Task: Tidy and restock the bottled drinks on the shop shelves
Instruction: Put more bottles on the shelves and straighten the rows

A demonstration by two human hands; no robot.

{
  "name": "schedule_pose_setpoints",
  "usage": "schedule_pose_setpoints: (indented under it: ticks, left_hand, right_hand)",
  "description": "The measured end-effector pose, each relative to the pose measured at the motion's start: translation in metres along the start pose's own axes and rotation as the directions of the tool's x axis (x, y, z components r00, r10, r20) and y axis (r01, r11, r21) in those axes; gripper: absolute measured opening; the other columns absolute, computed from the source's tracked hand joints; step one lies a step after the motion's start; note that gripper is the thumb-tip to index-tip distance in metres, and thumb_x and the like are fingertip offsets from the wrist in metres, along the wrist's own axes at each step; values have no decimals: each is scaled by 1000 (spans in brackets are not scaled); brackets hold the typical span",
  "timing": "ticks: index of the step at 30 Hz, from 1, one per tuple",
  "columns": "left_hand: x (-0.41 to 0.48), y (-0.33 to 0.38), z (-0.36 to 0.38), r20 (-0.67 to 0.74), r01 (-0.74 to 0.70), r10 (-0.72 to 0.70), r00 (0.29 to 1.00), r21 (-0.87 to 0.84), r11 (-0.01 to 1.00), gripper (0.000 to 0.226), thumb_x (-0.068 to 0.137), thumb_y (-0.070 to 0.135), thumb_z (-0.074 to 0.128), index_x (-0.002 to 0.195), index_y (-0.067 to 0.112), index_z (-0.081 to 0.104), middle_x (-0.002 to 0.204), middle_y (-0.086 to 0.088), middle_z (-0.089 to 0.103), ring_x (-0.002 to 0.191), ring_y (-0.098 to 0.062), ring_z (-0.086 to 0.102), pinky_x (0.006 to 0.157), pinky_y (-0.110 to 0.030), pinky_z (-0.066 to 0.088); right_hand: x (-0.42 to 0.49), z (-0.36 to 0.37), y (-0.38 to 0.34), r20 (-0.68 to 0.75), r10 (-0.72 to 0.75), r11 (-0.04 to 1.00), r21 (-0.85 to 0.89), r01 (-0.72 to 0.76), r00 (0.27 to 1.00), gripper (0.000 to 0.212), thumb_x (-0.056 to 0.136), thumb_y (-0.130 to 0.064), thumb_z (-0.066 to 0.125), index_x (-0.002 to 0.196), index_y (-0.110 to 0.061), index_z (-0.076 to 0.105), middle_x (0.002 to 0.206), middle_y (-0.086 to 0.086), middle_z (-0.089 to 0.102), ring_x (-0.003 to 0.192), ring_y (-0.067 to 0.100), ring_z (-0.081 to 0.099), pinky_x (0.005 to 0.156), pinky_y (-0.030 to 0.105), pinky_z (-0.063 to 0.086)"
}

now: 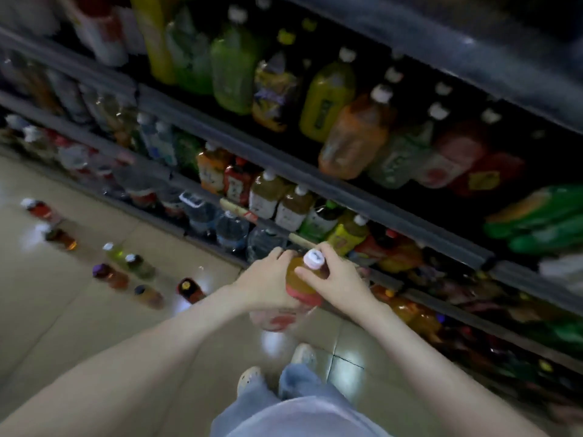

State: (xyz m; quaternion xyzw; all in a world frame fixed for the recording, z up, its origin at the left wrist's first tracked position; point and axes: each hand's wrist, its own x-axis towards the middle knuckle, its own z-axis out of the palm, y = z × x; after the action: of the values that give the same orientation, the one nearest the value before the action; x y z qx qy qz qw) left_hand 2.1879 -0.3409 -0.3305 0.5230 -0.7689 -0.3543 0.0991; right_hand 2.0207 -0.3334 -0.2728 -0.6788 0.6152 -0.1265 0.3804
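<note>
The bottle (301,280) is in the air between both hands, in front of the lower shelves and above the floor (63,310). The left hand (268,287) wraps the body w/ curled fingers at the red label. The right hand (339,282) pinches the shoulder just under the white cap (314,258), thumb on the near side. So both grips are closed round the bottle, none is wide.

Handling, as I judge it: it looks nearly full of amber drink, so prob. rather heavy, w/ the weight below the upper grip. The wall is thin plastic and should give a little when squeezed, and the label film may be slippery. It is not fragile, but a fall could dent it. The best hold is the body at the label, w/ the second hand at the neck for steering. The cap alone is too small to carry by.

Room: just beyond the fingertips stand the shelf bottles (293,209), packed close. A free slot I cannot tell, because of blur. Above and beyond the grip runs the grey shelf rail (347,198), an edge the cap could hit when lifting in. To the left of the grip, lower down, loose floor bottles (138,266) stand well apart from it. Directly under the grip are the person's shoes (249,378), so there is little space to step.
</note>
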Motion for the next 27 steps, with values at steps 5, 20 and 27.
schedule_pose_setpoints:
  ticks: [5,20,27]
  left_hand:
    - [35,81,10,92,-214,209,974,59,975,92,47,72,65,125,28,42,112,12,48,106,-11,45,78,-32,43]
    - [72,275,119,294,-374,407,865,-163,913,75,55,50,85,118,28,48,117,9,55,110,-9,54,87,-38,52]
    - [87,301,133,200,-297,341,919,-217,930,97,52,55,78,134,44,26,119,24,50,105,6,54,82,-17,50]
  right_hand:
    - [-48,-51,34,-316,105,994,15,-106,943,43,77,-67,59,83,-31,37,71,-10,60,63,3,57,52,27,42]
    - [-180,-159,165,-590,304,946,283,-162,748,30,79,-39,68,75,-23,44,64,-10,55,59,3,51,52,19,37]
    - [-194,-216,195,-648,118,980,199,18,752,29,80,-40,70,77,-23,47,75,-18,60,69,1,57,52,14,41]
